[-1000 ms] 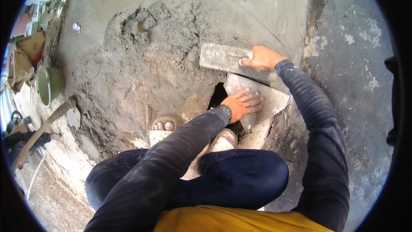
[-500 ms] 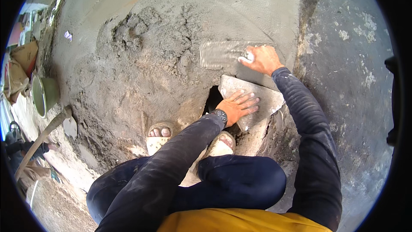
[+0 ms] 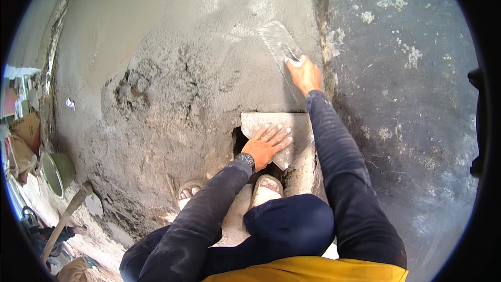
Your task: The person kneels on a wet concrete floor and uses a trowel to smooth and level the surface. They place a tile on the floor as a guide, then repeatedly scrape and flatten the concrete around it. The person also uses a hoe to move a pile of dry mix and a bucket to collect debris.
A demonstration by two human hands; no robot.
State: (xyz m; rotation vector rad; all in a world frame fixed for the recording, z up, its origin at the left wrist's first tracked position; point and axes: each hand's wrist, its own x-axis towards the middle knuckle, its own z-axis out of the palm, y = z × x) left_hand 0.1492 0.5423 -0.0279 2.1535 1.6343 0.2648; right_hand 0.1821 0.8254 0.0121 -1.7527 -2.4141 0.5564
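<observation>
My right hand is closed round the handle of a flat rectangular plastering trowel. Its blade lies slanted on the smooth wet cement, near the strip where the dark floor begins. My left hand, with a watch on the wrist, rests flat with fingers spread on a pale grey slab with angled edges. A dark hole shows beside and below the slab, partly covered by it and my left hand.
Rough, lumpy cement spreads to the left of my hands. Farther left stand a green bucket, a wooden-handled tool and a torn paper sack. A person's dark sleeve appears at lower left. The dark floor fills the right side.
The trowel has swung from lying crosswise to slanting up and left, and has moved farther away over the cement. My left hand stays on the slab while the whole view has shifted.
</observation>
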